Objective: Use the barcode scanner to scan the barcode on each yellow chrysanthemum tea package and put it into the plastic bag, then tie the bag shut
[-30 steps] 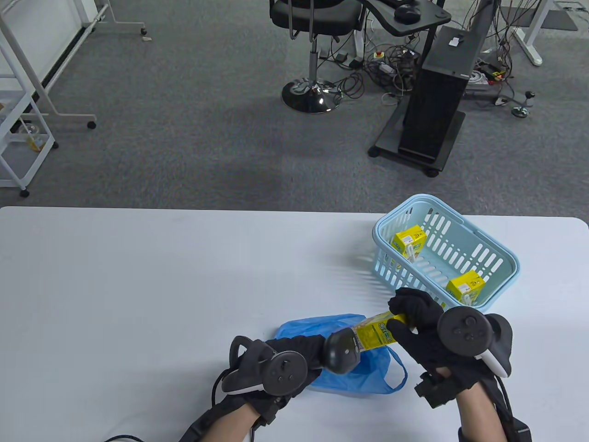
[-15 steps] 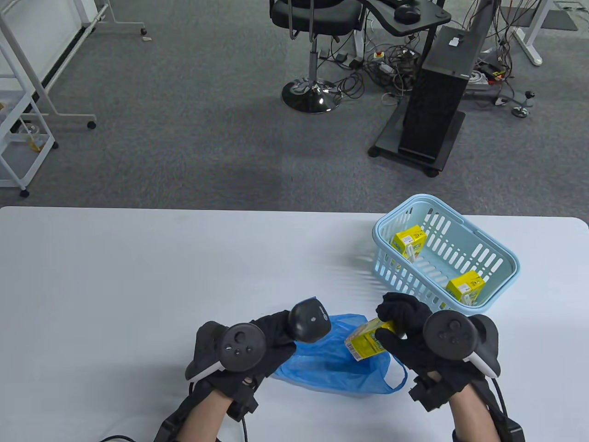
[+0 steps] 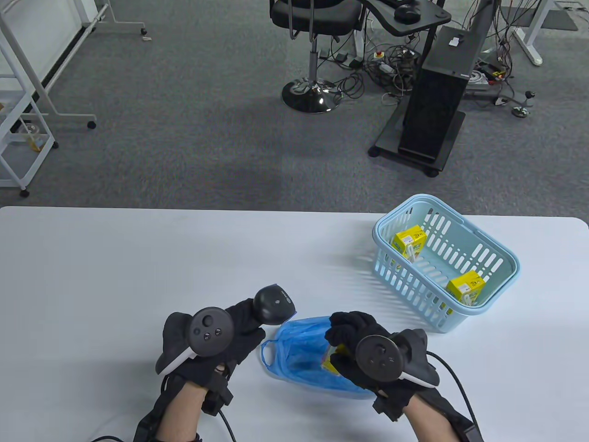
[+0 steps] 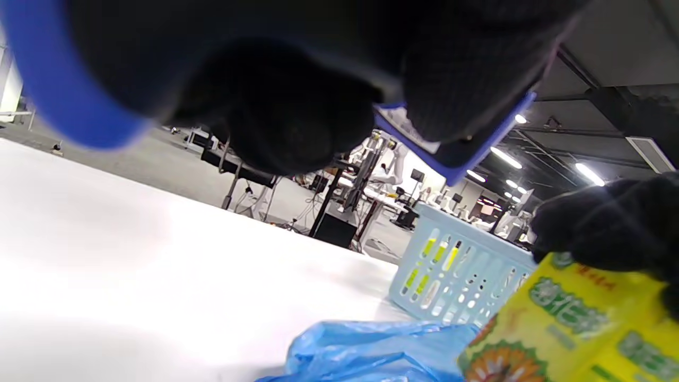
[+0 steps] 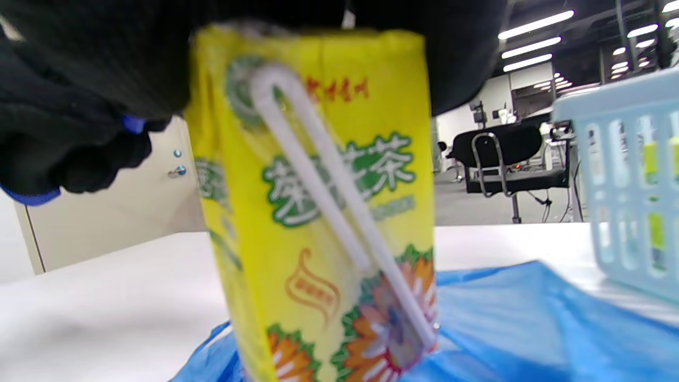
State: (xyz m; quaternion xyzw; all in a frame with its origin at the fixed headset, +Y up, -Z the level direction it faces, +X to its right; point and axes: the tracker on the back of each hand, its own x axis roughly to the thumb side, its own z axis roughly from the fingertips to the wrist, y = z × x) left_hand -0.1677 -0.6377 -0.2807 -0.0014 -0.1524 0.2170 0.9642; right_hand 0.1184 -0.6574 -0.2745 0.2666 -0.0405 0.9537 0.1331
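Observation:
My right hand (image 3: 345,335) grips a yellow chrysanthemum tea package (image 5: 329,212) from above and holds it over the blue plastic bag (image 3: 301,361). In the table view only a yellow sliver of that package (image 3: 329,363) shows under the glove. A white straw runs across its front face. My left hand (image 3: 246,320) holds the black barcode scanner (image 3: 274,301) left of the bag, its head pointing up and away. In the left wrist view, the package (image 4: 573,329) hangs just above the bag (image 4: 371,350).
A light blue basket (image 3: 497,260) stands at the right of the white table, with two more yellow packages (image 3: 408,241) (image 3: 465,285) inside. The table's far edge runs behind it. Beyond are grey carpet, an office chair and a black computer tower.
My right hand has carried the package down and to the left onto the bag. My left hand has drawn the scanner away to the left, off the package.

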